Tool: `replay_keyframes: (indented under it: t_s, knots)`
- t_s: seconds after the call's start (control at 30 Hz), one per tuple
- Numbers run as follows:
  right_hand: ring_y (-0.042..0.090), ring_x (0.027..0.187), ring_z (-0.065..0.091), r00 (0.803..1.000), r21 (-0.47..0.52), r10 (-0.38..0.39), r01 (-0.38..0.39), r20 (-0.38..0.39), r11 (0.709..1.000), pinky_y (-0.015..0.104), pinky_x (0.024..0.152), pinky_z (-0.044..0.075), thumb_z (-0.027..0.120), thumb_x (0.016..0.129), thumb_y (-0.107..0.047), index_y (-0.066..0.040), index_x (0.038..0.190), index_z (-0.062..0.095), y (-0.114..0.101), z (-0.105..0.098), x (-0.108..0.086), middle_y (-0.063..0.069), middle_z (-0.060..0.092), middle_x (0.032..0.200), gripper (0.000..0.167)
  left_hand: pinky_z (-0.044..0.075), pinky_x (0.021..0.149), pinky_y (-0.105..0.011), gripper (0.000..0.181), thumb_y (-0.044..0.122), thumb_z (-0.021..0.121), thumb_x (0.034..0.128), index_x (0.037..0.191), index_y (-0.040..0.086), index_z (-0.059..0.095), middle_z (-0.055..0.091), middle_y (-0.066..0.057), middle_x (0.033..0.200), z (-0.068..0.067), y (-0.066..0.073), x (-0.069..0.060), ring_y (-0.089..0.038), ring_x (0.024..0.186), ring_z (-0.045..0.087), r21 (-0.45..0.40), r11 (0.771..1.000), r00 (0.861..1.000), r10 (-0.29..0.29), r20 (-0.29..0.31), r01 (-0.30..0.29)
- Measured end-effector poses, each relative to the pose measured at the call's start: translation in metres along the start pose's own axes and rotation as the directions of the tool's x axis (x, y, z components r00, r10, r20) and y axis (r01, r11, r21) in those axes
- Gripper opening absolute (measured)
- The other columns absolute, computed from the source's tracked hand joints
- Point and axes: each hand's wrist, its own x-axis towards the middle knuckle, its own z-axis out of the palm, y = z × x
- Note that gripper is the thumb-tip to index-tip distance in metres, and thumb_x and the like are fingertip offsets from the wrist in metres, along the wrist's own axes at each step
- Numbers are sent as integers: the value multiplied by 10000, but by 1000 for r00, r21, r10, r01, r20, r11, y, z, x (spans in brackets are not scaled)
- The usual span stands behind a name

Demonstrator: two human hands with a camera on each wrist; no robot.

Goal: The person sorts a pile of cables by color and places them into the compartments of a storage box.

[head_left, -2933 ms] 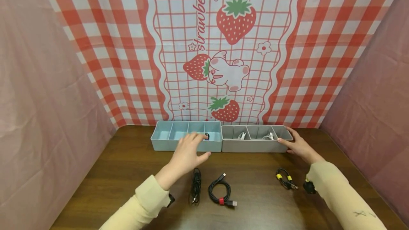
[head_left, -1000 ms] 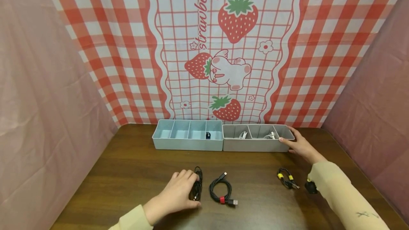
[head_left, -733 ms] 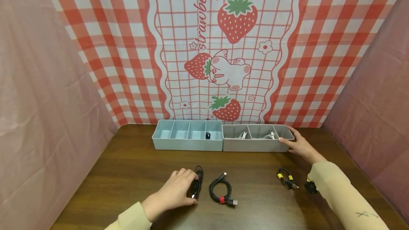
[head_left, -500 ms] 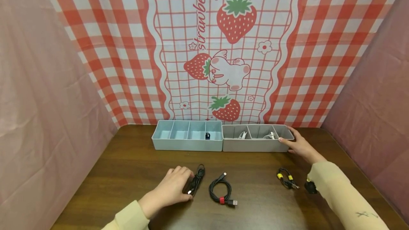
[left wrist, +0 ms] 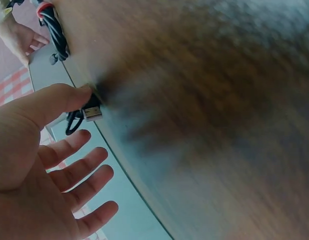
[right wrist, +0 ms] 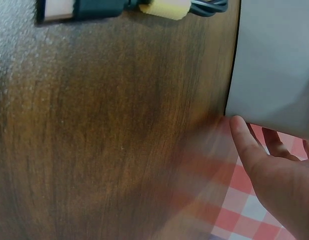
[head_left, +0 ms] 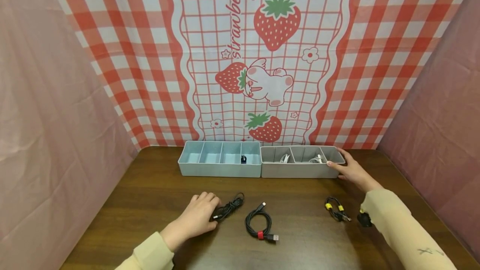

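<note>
My left hand [head_left: 195, 216] touches the left end of a black cable bundle [head_left: 229, 207] lying slantwise on the table. In the left wrist view the thumb of this hand [left wrist: 49, 165] rests by a metal plug [left wrist: 92, 114], with the other fingers loosely spread. My right hand [head_left: 354, 172] holds the right end of a grey divided box [head_left: 300, 171], thumb at the front and fingers behind. The right wrist view has that hand [right wrist: 279, 175] with its thumb tip against a lower corner of the box [right wrist: 274, 60].
A light-blue divided box [head_left: 219, 170], a small black item in its rightmost compartment, adjoins the grey one, which contains white cables. Right of the bundle lies a coiled black cable with a red tie [head_left: 260, 235]; further right is one with yellow ties [head_left: 328, 206]. Checked cloth hangs behind.
My left hand has come down from the blue box to the black bundle, then shifted left. The bundle has turned from upright in view to slanting, its lower end swung left. The right hand stays put.
</note>
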Motion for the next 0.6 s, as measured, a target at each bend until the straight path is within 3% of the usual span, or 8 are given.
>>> replay_keyframes:
  t_s: [0.2, 0.6]
  knots:
    - [538, 1296, 261, 1000, -7, 3, -3, 1, 1000, 588, 953, 389, 546, 929, -449, -84, 1510, -92, 0, 0, 0, 362, -5, 1495, 937, 393, 765, -385, 423, 365, 817, 670, 962, 131, 620, 590, 3, 963, 0, -1, 1, -190, 907, 513, 37, 999, 1000, 13, 23, -14]
    - [538, 1301, 249, 1000, -3, 9, -9, 2, 1000, 595, 954, 386, 539, 931, -456, -89, 1508, -102, 1, 0, 1, 369, -8, 1489, 938, 420, 749, -358, 392, 331, 788, 719, 1005, 110, 635, 624, -11, 968, 4, -5, 4, -197, 908, 536, 116, 992, 998, 57, -3, -56]
